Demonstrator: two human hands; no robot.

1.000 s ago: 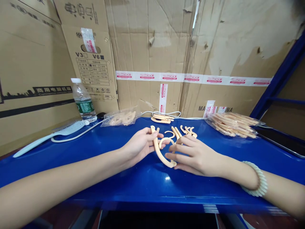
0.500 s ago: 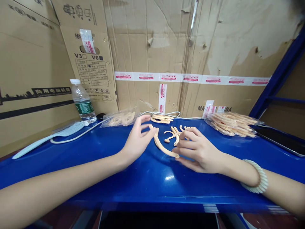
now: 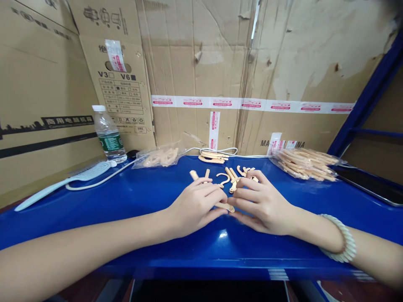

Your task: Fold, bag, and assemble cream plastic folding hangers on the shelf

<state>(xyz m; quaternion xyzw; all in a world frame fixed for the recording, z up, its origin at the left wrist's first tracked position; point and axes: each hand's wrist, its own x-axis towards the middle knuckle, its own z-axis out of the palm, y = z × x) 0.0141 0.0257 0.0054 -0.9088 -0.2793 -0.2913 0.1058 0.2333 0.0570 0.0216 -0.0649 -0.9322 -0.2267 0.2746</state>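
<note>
A curved beige hanger arm [image 3: 226,206] is in front of me, its middle covered by my left hand [image 3: 200,205]. The fingers of that hand are wrapped round the piece, and its far end pokes out above the knuckles. My right hand [image 3: 266,203] pinches the near end between thumb and fingertips. Just beyond the hands lie a beige hook [image 3: 224,180], some short straight pieces [image 3: 231,173] and small curved pieces [image 3: 242,170], partly hidden behind the right hand.
More curved arms [image 3: 212,158] lie at the back by a white cable [image 3: 220,150]. Bagged beige parts sit at left [image 3: 160,157] and right [image 3: 305,163]. A water bottle [image 3: 109,140], a pale blue hairbrush [image 3: 72,178] and a phone [image 3: 371,184] are on the blue table [image 3: 151,251].
My left hand has slid from the far end of the hanger arm down towards the near end and wrapped round it. My right hand has stayed at the near end.
</note>
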